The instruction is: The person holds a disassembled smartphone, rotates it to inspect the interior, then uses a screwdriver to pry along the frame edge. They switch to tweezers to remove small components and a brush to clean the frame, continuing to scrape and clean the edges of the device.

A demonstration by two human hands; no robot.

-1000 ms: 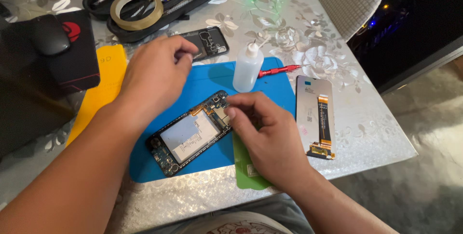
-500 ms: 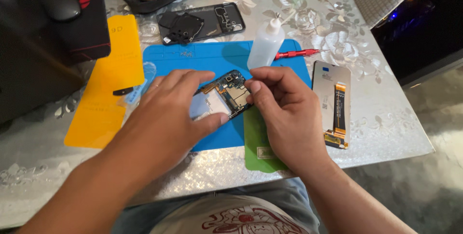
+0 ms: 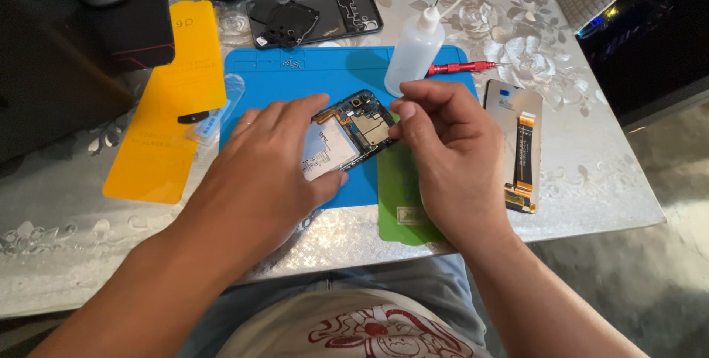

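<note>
Fingers (image 3: 295, 118) of my left hand (image 3: 258, 173) lie flat over the opened phone (image 3: 347, 133), pinning it to the blue mat (image 3: 325, 77) on the bench (image 3: 576, 144). Right hand (image 3: 450, 159) pinches its thumb and forefinger at the phone's near edge, just beside the circuit board (image 3: 369, 125); whether they grip a part, I cannot tell. I'd judge steady downward pressure and a small, level pull serve best. Beyond my fingers stands a squeeze bottle (image 3: 415, 52), with a red screwdriver (image 3: 458, 69) beside it.
</note>
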